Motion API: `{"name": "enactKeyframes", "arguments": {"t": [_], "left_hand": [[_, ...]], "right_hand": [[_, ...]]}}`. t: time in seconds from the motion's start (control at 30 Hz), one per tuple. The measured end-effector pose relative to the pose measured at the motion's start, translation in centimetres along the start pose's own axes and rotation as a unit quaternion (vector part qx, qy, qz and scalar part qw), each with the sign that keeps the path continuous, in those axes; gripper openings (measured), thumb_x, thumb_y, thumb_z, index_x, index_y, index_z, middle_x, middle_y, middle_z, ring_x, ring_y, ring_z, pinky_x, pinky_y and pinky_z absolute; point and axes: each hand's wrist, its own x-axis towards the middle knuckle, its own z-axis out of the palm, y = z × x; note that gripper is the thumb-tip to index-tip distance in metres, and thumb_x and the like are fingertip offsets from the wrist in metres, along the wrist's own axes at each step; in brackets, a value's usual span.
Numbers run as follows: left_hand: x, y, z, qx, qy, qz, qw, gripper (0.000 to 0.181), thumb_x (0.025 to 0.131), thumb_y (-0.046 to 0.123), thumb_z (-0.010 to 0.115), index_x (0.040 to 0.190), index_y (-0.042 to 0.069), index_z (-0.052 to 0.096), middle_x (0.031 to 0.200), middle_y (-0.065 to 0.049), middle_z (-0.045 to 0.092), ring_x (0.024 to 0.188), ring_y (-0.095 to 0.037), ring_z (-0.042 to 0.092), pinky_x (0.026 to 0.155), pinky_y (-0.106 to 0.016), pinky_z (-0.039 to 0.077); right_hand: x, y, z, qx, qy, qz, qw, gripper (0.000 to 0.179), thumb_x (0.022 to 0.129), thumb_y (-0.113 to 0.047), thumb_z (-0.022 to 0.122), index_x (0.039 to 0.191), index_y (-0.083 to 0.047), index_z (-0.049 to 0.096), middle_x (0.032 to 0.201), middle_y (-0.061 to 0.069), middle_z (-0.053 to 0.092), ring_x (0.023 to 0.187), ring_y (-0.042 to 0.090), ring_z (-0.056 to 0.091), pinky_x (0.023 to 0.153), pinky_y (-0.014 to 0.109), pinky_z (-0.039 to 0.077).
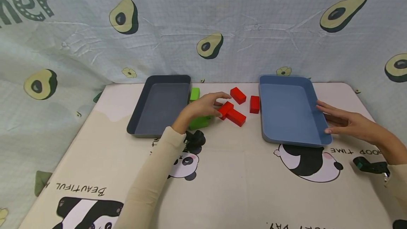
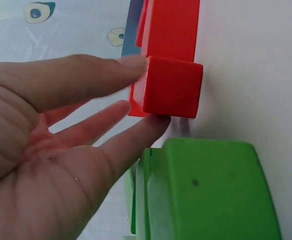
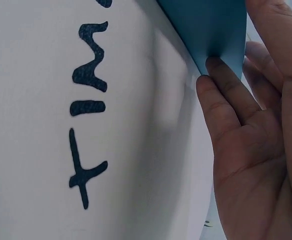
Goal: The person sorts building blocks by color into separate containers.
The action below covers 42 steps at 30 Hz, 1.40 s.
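Note:
Beside a cluster of red blocks, my left hand (image 1: pixel 203 107) has its thumb and fingers spread around the end of one red block (image 2: pixel 172 87). The thumb tip and a lower fingertip meet that block's edges in the left wrist view; no firm grip shows. Another red block (image 1: pixel 236 117) lies against it, with two more red blocks toward the blue tray. Green blocks (image 1: pixel 199 123) sit under and behind the left hand, partly hidden by it. My right hand (image 1: pixel 356 124) rests its extended fingers against the right wall of the blue tray (image 1: pixel 286 112).
A dark grey tray (image 1: pixel 165 107) stands to the left of the blocks. Behind the table (image 1: pixel 235 186) hangs a cloth (image 1: pixel 178 20) printed with avocados. A black device (image 1: pixel 370 165) sits by the right wrist.

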Motion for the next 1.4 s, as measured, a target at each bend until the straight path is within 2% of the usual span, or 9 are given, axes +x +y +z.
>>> {"name": "enactKeyframes", "arguments": {"t": [0.3, 0.6, 0.73, 0.9, 1.1, 1.2, 1.4], "left_hand": [[0.7, 0.1, 0.1, 0.039, 0.001, -0.038, 0.9985, 0.062, 0.091, -0.009, 0.068, 0.148, 0.008, 0.051, 0.143, -0.017, 0.055, 0.126, -0.033, 0.057, 0.088, -0.034, 0.058], [0.9, 0.0, -0.1, 0.048, -0.015, -0.046, 0.9977, 0.051, 0.093, -0.003, 0.069, 0.14, 0.01, 0.059, 0.139, -0.013, 0.056, 0.121, -0.029, 0.057, 0.088, -0.032, 0.057], [1.1, 0.1, 0.2, 0.073, -0.015, -0.04, 0.9964, 0.044, 0.093, 0.004, 0.072, 0.135, 0.011, 0.059, 0.132, -0.011, 0.059, 0.114, -0.027, 0.06, 0.087, -0.031, 0.056], [1.5, 0.2, 0.7, 0.09, 0.006, -0.026, 0.9956, 0.043, 0.09, 0.008, 0.077, 0.127, 0.006, 0.055, 0.127, -0.011, 0.06, 0.107, -0.026, 0.065, 0.087, -0.03, 0.057], [1.5, 0.3, 1.2, 0.092, 0.017, -0.029, 0.9952, 0.052, 0.085, 0.005, 0.082, 0.126, 0.009, 0.052, 0.128, -0.01, 0.061, 0.108, -0.023, 0.064, 0.088, -0.029, 0.057], [1.5, 0.4, 1.4, 0.093, 0.022, -0.02, 0.9953, 0.053, 0.084, 0.002, 0.083, 0.126, 0.009, 0.052, 0.129, -0.01, 0.06, 0.107, -0.024, 0.062, 0.087, -0.029, 0.056], [1.8, 0.5, 1.6, 0.101, 0.049, -0.013, 0.9936, 0.054, 0.08, 0.008, 0.087, 0.124, 0.007, 0.055, 0.118, -0.01, 0.059, 0.102, -0.024, 0.056, 0.08, -0.027, 0.054]], "right_hand": [[0.0, 0.0, 0.2, -0.015, 0.022, -0.041, 0.9988, 0.089, 0.083, 0.01, 0.076, 0.158, 0.0, 0.03, 0.17, -0.002, 0.015, 0.134, -0.023, 0.026, 0.096, -0.002, 0.034], [0.0, 0.0, 0.1, -0.028, 0.018, -0.03, 0.999, 0.088, 0.084, 0.007, 0.076, 0.159, -0.003, 0.031, 0.17, -0.007, 0.015, 0.133, -0.024, 0.025, 0.093, -0.004, 0.033], [-0.1, 0.2, 0.1, -0.026, 0.018, -0.024, 0.9992, 0.089, 0.084, 0.007, 0.077, 0.159, -0.002, 0.031, 0.169, -0.009, 0.015, 0.132, -0.025, 0.025, 0.093, -0.004, 0.033], [-0.2, 0.2, 0.1, -0.023, 0.023, -0.032, 0.999, 0.088, 0.082, 0.009, 0.077, 0.157, 0.0, 0.033, 0.169, -0.008, 0.018, 0.133, -0.024, 0.026, 0.094, -0.004, 0.033], [-0.3, 0.2, 0.0, -0.025, 0.02, -0.024, 0.9992, 0.089, 0.082, 0.008, 0.077, 0.158, -0.003, 0.033, 0.169, -0.011, 0.017, 0.131, -0.025, 0.027, 0.093, -0.004, 0.033], [-0.3, 0.1, 0.0, -0.024, 0.019, -0.016, 0.9994, 0.09, 0.082, 0.008, 0.078, 0.158, -0.003, 0.032, 0.168, -0.013, 0.016, 0.128, -0.027, 0.028, 0.093, -0.004, 0.033], [-0.1, 0.0, 0.0, -0.015, 0.013, -0.012, 0.9997, 0.09, 0.083, 0.007, 0.077, 0.159, -0.003, 0.03, 0.169, -0.009, 0.014, 0.13, -0.026, 0.028, 0.094, -0.004, 0.034]]}}
